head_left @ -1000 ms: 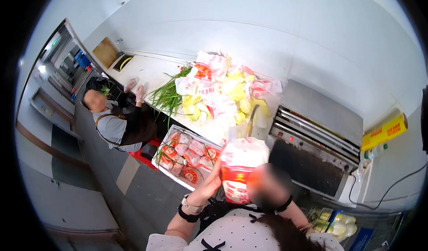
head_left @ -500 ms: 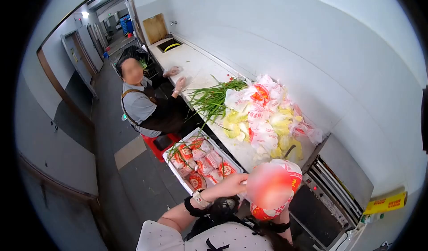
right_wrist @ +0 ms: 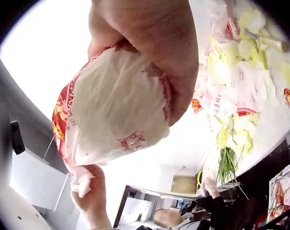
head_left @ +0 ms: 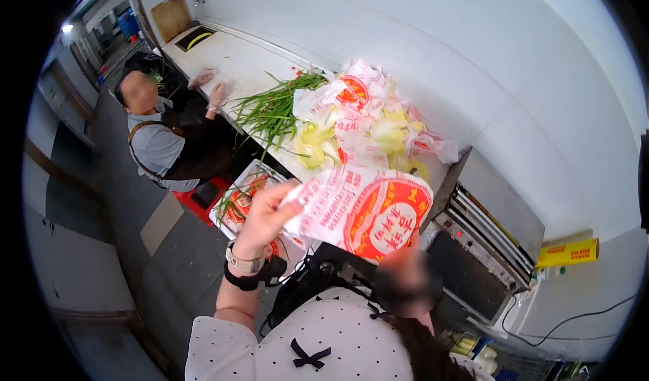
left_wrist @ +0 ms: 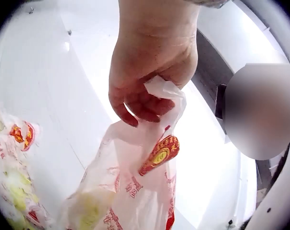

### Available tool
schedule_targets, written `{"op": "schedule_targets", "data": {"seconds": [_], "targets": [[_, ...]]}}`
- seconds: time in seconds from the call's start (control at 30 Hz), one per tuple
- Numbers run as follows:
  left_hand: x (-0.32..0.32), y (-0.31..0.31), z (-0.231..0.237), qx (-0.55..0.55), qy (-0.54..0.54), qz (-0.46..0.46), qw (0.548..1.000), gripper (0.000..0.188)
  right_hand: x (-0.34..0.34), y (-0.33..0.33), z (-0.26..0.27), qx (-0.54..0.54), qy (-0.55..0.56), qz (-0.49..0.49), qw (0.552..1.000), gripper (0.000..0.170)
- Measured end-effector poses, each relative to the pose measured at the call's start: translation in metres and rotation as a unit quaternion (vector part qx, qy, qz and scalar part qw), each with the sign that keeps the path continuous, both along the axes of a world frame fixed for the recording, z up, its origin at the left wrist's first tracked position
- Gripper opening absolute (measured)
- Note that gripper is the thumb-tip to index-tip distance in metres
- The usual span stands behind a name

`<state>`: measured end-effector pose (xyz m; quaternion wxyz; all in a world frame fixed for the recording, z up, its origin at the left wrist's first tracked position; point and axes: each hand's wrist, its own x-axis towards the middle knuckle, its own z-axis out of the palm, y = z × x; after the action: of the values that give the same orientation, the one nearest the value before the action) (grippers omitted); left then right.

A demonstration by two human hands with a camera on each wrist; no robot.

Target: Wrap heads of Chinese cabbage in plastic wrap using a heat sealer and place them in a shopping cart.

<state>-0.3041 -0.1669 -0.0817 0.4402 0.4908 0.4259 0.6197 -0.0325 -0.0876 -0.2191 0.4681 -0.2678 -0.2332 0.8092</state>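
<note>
A white plastic bag (head_left: 362, 208) with red print is held up in front of the body, a round red label facing the head camera. My left hand (head_left: 269, 215) pinches its loose, gathered end between thumb and fingers. Something yellow-green shows through the plastic (left_wrist: 94, 206) in the left wrist view. At the other end my right hand (right_wrist: 149, 38) grips the full, rounded part of the bag, thumb and fingers curled round it. In the head view that hand is mostly blurred and partly behind the bag.
Cabbage leaves (head_left: 314, 144), printed wrappers (head_left: 358, 127) and long green stalks (head_left: 270, 114) lie on the counter (head_left: 233, 50). A knife (right_wrist: 267, 40) rests there. Wrapped packages fill a white crate (head_left: 220, 212). A gloved person (head_left: 159, 144) sits left; a metal machine (head_left: 483, 232) stands right.
The bag has gone from upright, to tilted, to stretched out sideways with its round label showing. My left hand has moved left, drawing out the bag's loose end.
</note>
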Motion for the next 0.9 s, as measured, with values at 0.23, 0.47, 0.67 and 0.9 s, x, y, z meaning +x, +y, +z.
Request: {"op": "schedule_targets", "data": {"seconds": [0.23,0.47,0.67,0.9], "targets": [[0.069,0.030,0.021,0.198,0.160,-0.265,0.930,0.012,-0.021,0.009,-0.011,-0.023,0.012,-0.029,0.999,0.051],[0.059,0.036,0.029,0.220,0.138,-0.270,0.927,0.020,-0.017,-0.002,0.002,-0.028,0.087,0.022,0.996,0.051],[0.036,0.058,0.006,0.063,-0.103,-0.157,0.980,0.046,-0.016,0.016,0.007,-0.112,0.400,0.150,0.897,0.052],[0.056,0.098,-0.047,0.034,0.246,-0.065,0.967,0.083,-0.013,0.031,0.013,-0.231,0.496,0.202,0.813,0.055]]}}
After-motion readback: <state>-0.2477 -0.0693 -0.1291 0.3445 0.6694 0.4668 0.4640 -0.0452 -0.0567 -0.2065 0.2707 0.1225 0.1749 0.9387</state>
